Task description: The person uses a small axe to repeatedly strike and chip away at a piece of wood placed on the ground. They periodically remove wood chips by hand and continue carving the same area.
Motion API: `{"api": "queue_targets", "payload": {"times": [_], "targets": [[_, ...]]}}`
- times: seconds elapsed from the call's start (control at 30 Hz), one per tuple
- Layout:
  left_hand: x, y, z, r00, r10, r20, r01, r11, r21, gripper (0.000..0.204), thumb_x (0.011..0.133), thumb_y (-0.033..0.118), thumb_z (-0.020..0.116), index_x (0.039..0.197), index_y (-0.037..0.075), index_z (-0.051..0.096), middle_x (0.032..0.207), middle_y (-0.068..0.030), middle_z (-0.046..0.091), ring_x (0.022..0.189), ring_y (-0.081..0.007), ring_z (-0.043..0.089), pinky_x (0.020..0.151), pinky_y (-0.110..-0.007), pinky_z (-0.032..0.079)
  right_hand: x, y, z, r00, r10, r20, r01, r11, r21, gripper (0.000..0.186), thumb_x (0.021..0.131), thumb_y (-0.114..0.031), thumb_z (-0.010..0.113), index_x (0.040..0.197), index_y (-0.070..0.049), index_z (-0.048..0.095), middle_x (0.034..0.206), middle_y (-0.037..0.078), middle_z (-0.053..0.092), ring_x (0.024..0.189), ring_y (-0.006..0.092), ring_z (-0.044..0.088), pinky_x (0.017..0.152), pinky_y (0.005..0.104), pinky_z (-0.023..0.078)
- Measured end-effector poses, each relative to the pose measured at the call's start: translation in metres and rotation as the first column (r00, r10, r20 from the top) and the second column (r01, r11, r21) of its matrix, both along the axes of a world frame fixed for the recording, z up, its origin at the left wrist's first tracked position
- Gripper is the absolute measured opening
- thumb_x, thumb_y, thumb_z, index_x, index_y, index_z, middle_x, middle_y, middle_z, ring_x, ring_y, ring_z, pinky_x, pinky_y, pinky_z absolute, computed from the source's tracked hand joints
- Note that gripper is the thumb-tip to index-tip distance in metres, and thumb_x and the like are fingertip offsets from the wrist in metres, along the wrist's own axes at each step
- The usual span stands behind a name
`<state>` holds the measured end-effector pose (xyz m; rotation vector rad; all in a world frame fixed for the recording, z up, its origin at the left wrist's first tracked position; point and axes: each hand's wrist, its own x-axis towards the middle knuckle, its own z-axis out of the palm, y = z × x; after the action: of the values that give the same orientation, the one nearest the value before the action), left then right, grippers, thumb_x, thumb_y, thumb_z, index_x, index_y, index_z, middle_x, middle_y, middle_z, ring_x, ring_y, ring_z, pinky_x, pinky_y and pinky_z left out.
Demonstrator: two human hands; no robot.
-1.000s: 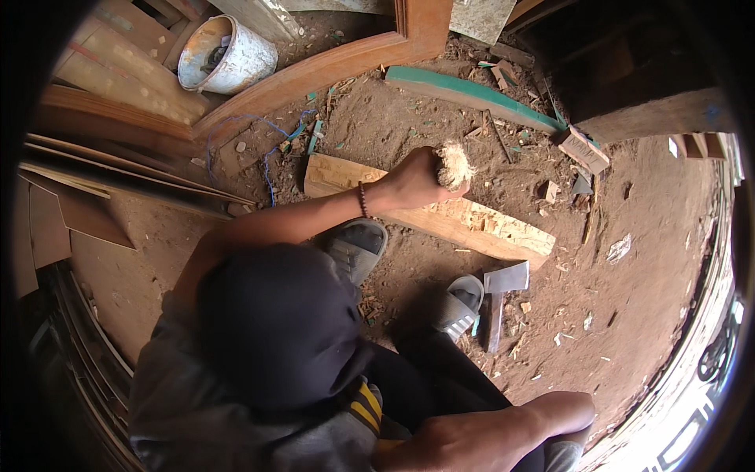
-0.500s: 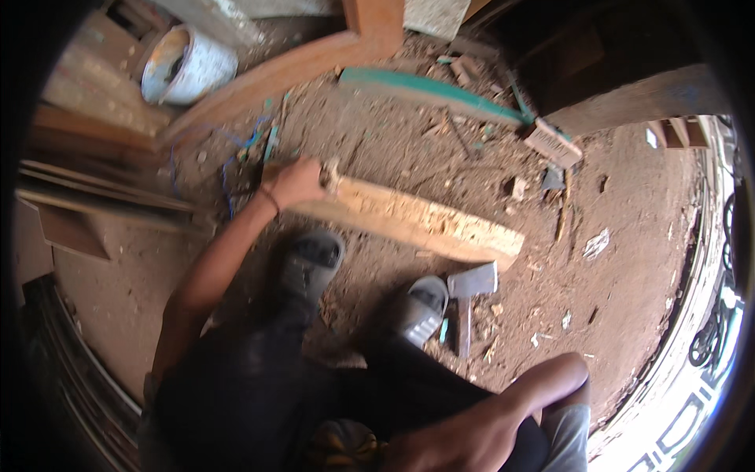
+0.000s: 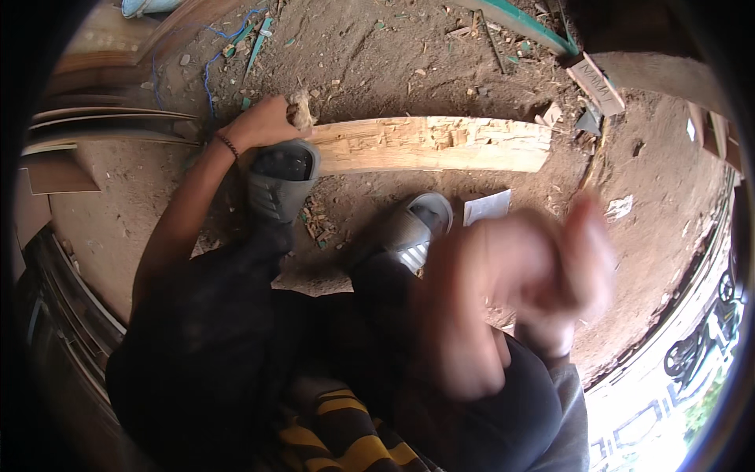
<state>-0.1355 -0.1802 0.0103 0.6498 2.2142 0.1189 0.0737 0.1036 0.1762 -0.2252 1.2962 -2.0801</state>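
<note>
Wooden beam (image 3: 432, 145) mostly right of left hand (image 3: 266, 123), frayed tuft (image 3: 300, 112) in its grip

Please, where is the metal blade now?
In the head view, the metal blade lies right of centre beside the right sandal, between the wooden beam and the blurred right hand.

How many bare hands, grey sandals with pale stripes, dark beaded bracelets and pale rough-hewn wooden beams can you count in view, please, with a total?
Bare hands: 2
Grey sandals with pale stripes: 2
Dark beaded bracelet: 1
Pale rough-hewn wooden beam: 1
Total: 6
</note>
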Motion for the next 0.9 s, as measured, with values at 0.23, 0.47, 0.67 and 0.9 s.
{"api": "queue_targets", "payload": {"times": [0.23, 0.47, 0.67, 0.9], "targets": [[-0.002, -0.001, 0.010, 0.998, 0.040, 0.047, -0.044, 0.997, 0.069, 0.054, 0.076, 0.048, 0.078, 0.096, -0.001, 0.067, 0.085, -0.0200, 0.070, 0.080, -0.0293, 0.069, 0.076, -0.039, 0.052, 0.037, 0.083, -0.142, 0.497, -0.853, -0.161, 0.152, -0.097, 0.984, 0.073, 0.096, -0.054, 0.043, 0.145, 0.000, 0.035, 0.144, 0.026, 0.039, 0.131, 0.0385, 0.043, 0.107, 0.0547, 0.038], [0.020, 0.046, 0.014, 0.993, -0.113, 0.043, 0.088, 0.917, 0.389, 0.047, 0.079, 0.043, 0.079, 0.102, 0.003, 0.069, 0.090, -0.0148, 0.071, 0.084, -0.0249, 0.069, 0.079, -0.038, 0.053, 0.053, 0.072, -0.188, 0.354, -0.930, -0.101, 0.382, 0.045, 0.923, 0.089, 0.090, -0.047, 0.061, 0.146, 0.009, 0.020, 0.144, 0.034, 0.034, 0.133, 0.0399, 0.041, 0.102, 0.0496, 0.041], [0.049, 0.079, 0.001, 0.939, -0.334, -0.087, 0.341, 0.936, 0.084, 0.061, 0.073, 0.058, 0.077, 0.099, 0.003, 0.068, 0.084, -0.0204, 0.069, 0.081, -0.0335, 0.070, 0.079, -0.044, 0.055, 0.042, 0.071, -0.181, 0.134, -0.989, 0.070, 0.388, 0.117, 0.914, 0.085, 0.088, -0.048, 0.062, 0.150, -0.003, 0.025, 0.147, 0.027, 0.033, 0.135, 0.0375, 0.038, 0.098, 0.0508, 0.045], [0.049, 0.074, -0.010, 0.941, -0.301, -0.155, 0.336, 0.881, 0.334, 0.057, 0.073, 0.052, 0.079, 0.090, 0.000, 0.068, 0.068, -0.0213, 0.065, 0.070, -0.0384, 0.068, 0.065, -0.045, 0.056, 0.026, 0.075, -0.191, -0.116, -0.993, -0.028, 0.525, -0.085, 0.847, 0.066, 0.089, -0.045, 0.054, 0.133, 0.001, 0.038, 0.131, 0.020, 0.041, 0.120, 0.0306, 0.047, 0.099, 0.0510, 0.045]]}}
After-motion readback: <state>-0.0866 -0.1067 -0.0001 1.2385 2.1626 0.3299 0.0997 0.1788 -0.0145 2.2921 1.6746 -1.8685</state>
